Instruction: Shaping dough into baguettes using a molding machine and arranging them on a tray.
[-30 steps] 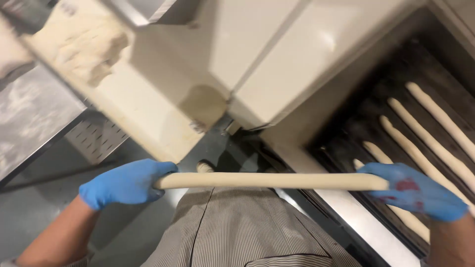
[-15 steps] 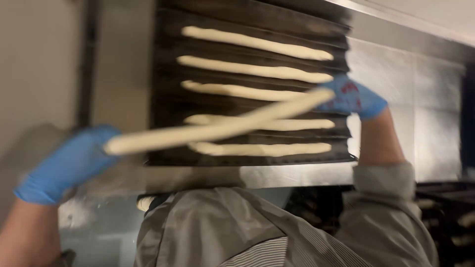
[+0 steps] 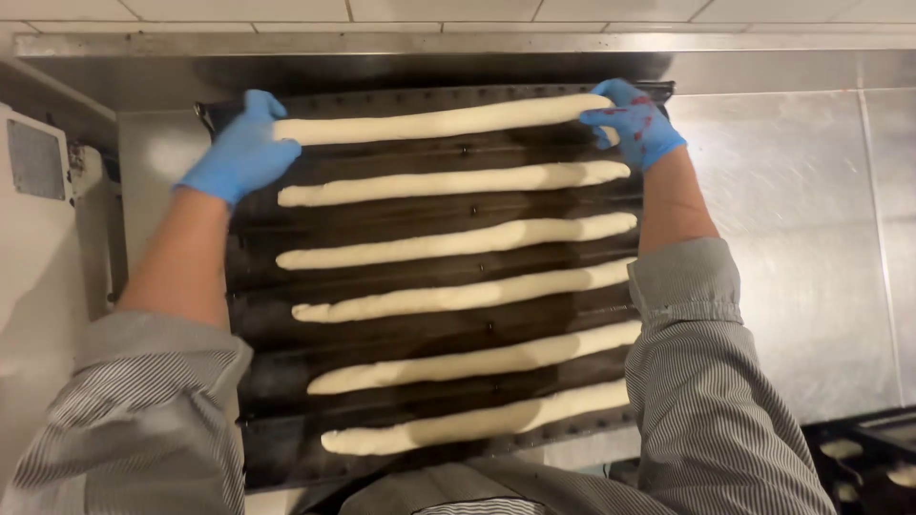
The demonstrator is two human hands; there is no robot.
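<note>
A dark grooved baking tray (image 3: 258, 381) lies before me on a steel counter. Several long pale dough sticks rest in its grooves. The farthest dough stick (image 3: 439, 122) spans the top groove. My left hand (image 3: 243, 143), in a blue glove, grips its left end. My right hand (image 3: 634, 122), in a blue glove with red smears, grips its right end. The other sticks, such as the one below it (image 3: 453, 181), lie untouched.
The steel counter (image 3: 801, 248) runs to the right, with a steel ledge and tiled wall (image 3: 477, 11) behind. A pale machine housing with a vent (image 3: 38, 162) stands at the left. Dark trays (image 3: 859, 458) show at the lower right.
I have turned from the dough machine to the tray. The dough stick held between both hands has gone from mid-air over the tray to the farthest groove.
</note>
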